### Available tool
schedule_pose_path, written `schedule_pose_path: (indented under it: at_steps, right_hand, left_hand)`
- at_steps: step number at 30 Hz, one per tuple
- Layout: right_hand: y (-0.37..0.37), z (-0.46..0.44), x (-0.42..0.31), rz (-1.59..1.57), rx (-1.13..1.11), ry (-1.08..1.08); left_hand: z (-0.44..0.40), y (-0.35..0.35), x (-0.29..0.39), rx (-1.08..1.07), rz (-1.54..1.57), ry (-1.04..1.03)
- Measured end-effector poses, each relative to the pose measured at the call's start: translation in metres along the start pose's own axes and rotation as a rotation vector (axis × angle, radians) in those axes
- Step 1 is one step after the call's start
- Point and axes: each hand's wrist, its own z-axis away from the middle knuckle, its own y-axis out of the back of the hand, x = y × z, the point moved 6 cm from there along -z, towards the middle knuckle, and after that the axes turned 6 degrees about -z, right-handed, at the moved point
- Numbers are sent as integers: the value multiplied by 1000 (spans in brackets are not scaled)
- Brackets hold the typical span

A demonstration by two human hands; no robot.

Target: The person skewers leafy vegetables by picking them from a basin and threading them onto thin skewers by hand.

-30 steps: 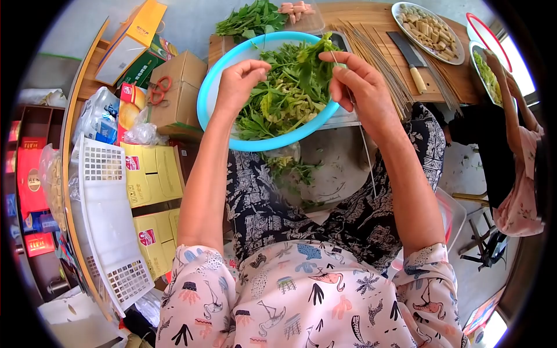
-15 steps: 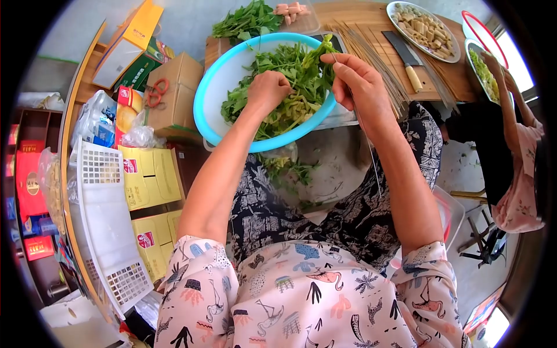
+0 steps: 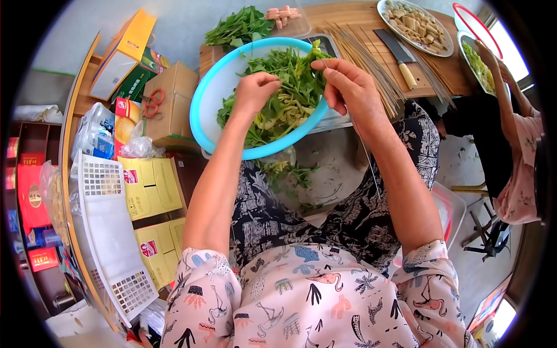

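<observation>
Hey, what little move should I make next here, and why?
Perhaps bring your left hand across to the leafy bunch at the upper end of the skewer. Your right hand holds that skewer, keeping the bunch over the bowl, and your left is pinched above the loose greens, though I can't tell whether it holds a leaf.

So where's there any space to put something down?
Bare wood shows at the far edge of the table, between the clear tray and the oval plate. Inside the basin, the left is bare too, between blue rim and greens. It's crowded around the knife and loose skewers.
</observation>
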Motion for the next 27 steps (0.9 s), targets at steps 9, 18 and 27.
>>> schedule_pose_path:
  at_steps: [9, 18, 27]
  right_hand:
    - [-17, 4, 5, 123, -126, -9]
    - [-30, 8, 19, 222, -204, 14]
    - [-30, 7, 19, 268, -204, 18]
  left_hand:
    - [36, 26, 27, -22, 889, 120]
    - [42, 23, 36, -3, 949, 51]
    - [45, 17, 36, -32, 1023, 120]
